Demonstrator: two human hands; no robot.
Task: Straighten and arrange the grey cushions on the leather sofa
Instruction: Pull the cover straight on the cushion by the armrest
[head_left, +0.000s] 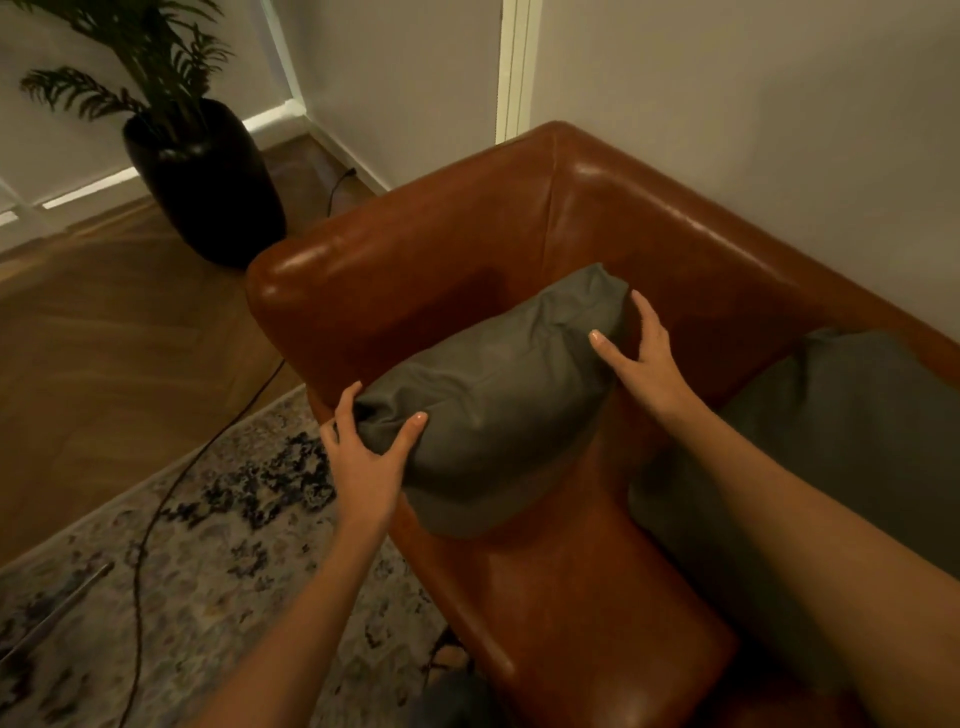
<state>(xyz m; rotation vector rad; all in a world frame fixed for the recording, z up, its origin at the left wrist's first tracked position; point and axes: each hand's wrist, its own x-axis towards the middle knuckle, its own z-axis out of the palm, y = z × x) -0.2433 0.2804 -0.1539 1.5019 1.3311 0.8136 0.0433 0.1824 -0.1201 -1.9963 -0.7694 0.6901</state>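
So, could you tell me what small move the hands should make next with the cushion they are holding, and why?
Probably ease the grey cushion back into the corner of the sofa and stand it against the armrest. Both the left hand and the right hand grip its ends, and it looks tilted, short of the backrest, while a second cushion lies alongside.

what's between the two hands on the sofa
The head view shows one grey cushion spanning the gap: the left hand grips its near end, the right hand holds its far end. Nothing else lies between them.
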